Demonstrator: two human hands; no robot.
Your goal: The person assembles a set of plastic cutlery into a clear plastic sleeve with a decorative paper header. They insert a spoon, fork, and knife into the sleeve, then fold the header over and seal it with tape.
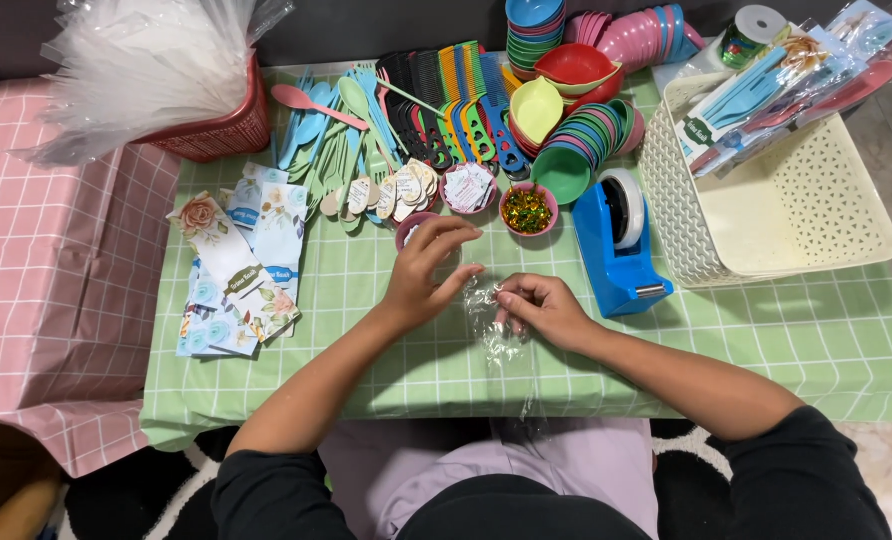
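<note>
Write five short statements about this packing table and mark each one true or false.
1. The right hand pinches the top of a clear plastic bag. True.
2. The left hand holds a comb. False: its fingers are spread, empty, next to the bag, below a small pink bowl.
3. The blue tape dispenser stands between the hands and the cream basket. True.
4. The cream basket is packed to the brim. False: most of its floor is bare; finished packs lean on its far rim.
5. The combs lie on the pink cloth. False: they lie on the green checked cloth.
</note>
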